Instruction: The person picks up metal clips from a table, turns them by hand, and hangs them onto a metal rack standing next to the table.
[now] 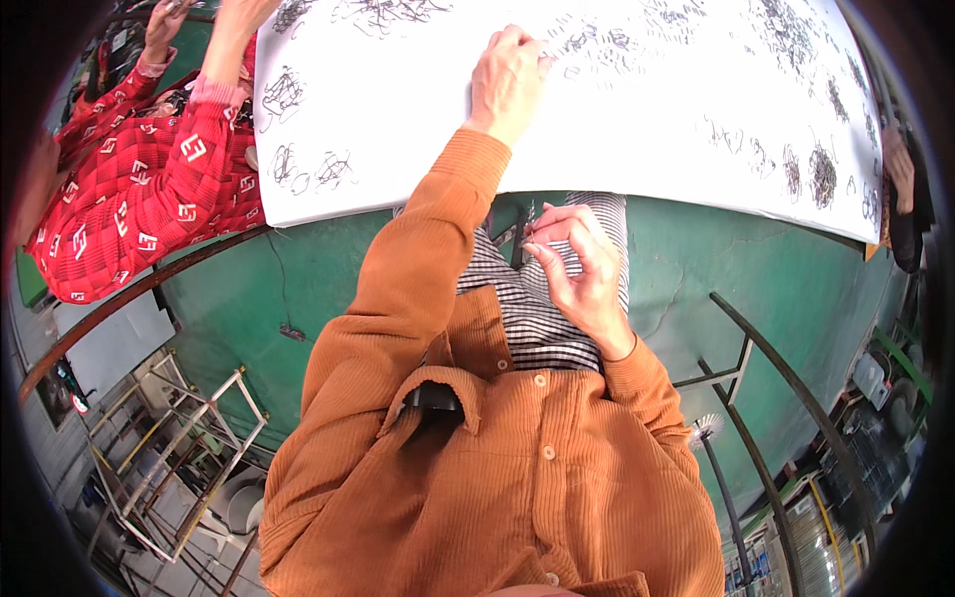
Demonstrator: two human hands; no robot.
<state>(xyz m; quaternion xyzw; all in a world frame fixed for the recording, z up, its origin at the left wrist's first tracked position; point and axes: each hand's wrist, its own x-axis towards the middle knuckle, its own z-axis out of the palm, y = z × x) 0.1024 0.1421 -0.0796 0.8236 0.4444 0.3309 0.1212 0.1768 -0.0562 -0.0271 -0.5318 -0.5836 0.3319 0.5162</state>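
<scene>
Two hands work here: your left hand (507,85) rests fingers-down among thin wire clips (587,45) scattered on the white table (617,149), while your right hand (582,264) pinches one light, springy, slippery clip by its edges.

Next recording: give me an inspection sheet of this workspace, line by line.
Surface: white sheet covering the table, over a green floor.
Job's things: small dark wire pieces scattered and heaped across the sheet.
Clutter: nothing seen.
Hands: left hand reaches onto the sheet among the pieces; right hand is held near the body, fingers pinching a few small pieces.
Cables: thin dark cable on the floor.
Surroundings: another person's red patterned sleeve at the left; metal frames below.
</scene>
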